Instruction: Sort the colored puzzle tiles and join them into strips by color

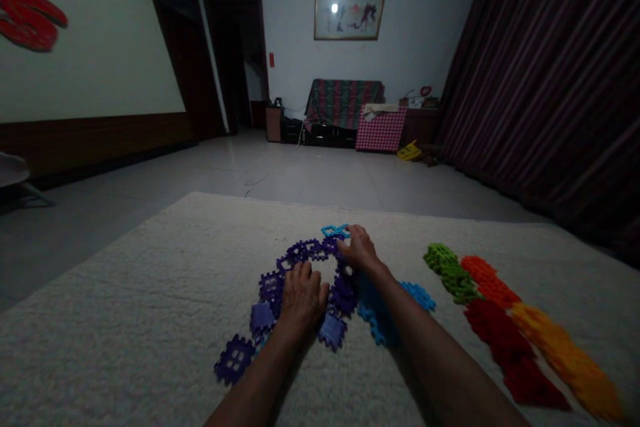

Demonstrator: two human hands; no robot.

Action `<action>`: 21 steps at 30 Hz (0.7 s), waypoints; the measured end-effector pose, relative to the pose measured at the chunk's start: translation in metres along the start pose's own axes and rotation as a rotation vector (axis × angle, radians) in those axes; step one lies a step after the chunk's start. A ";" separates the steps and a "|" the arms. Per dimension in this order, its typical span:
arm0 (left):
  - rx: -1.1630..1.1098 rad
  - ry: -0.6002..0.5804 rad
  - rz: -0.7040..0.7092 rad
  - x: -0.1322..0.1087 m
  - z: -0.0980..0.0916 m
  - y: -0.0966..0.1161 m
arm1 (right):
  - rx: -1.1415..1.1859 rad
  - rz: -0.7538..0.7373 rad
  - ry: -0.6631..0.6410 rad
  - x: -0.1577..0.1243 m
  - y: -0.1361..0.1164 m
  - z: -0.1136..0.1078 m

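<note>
Surface: one cream, textured cover (150, 300), its far edge and far-left corner in view, its near edge out of frame. Beyond the far edge: grey tiled floor (320, 177), a pale wall (415, 13) with a framed picture (350, 17), and a checked cloth (383, 128). Right side of room: a dark striped curtain (545, 67).

Item: toothed purple tiles (271, 285), set in an arch around the middle of the cover, well apart from its left edge; a light-blue toothed piece (331, 231) at the arch's far end, nearest the far edge.

Left hand (303, 293): over the arch's inner gap, fingers slightly spread; whether they grip a tile cannot be told. Right hand (359, 250): at the far end, fingers bent beside the light-blue piece; hold not discernible.

Blue tiles (421, 296): partly behind the right forearm. Toward the right edge: green heap (453, 277), orange heap (487, 280), dark red heap (510, 350), yellow heap (565, 353).

Spacing: a broad stretch of cover between arch and left edge; a narrower strip between arch and far edge.
</note>
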State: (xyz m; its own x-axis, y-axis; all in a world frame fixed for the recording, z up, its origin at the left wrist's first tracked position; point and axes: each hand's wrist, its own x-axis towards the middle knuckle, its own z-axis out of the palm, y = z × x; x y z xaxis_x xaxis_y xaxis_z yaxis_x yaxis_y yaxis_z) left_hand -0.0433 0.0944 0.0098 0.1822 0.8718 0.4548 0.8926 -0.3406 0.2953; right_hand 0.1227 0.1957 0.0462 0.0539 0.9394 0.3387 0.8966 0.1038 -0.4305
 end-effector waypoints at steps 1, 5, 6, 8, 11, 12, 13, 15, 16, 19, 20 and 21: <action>0.011 -0.010 0.004 0.000 -0.001 0.001 | -0.013 0.053 -0.024 0.013 0.001 0.005; 0.035 -0.060 0.014 0.001 -0.005 0.002 | -0.029 0.250 -0.105 0.057 0.007 0.026; 0.038 -0.069 0.011 0.001 -0.005 0.002 | -0.033 0.281 -0.127 0.065 0.008 0.030; 0.040 -0.081 0.000 0.001 -0.005 0.003 | -0.045 0.326 -0.170 0.078 0.007 0.038; 0.043 -0.095 -0.010 0.001 -0.003 0.002 | -0.075 0.347 -0.213 0.083 0.000 0.046; 0.044 -0.096 -0.012 0.001 -0.002 0.002 | -0.085 0.349 -0.221 0.083 -0.003 0.048; 0.045 -0.095 -0.012 0.001 -0.001 0.002 | -0.093 0.350 -0.227 0.081 -0.006 0.049; 0.047 -0.091 -0.012 0.001 0.000 0.002 | -0.101 0.348 -0.233 0.078 -0.012 0.049; 0.047 -0.091 -0.011 0.001 0.000 0.002 | -0.100 0.345 -0.234 0.076 -0.014 0.048; 0.040 -0.098 -0.006 0.002 -0.001 0.001 | -0.073 0.323 -0.228 0.073 -0.014 0.044; 0.038 -0.100 -0.003 0.002 -0.002 0.001 | -0.056 0.314 -0.224 0.072 -0.013 0.043; 0.037 -0.100 -0.001 0.002 -0.002 0.001 | -0.035 0.305 -0.220 0.072 -0.010 0.042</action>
State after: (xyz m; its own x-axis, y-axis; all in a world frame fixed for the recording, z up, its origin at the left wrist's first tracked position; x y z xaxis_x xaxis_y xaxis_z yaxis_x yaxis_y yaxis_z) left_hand -0.0427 0.0948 0.0130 0.2194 0.9036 0.3679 0.9073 -0.3276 0.2635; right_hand 0.0994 0.2761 0.0403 0.2286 0.9735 0.0093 0.8686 -0.1997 -0.4535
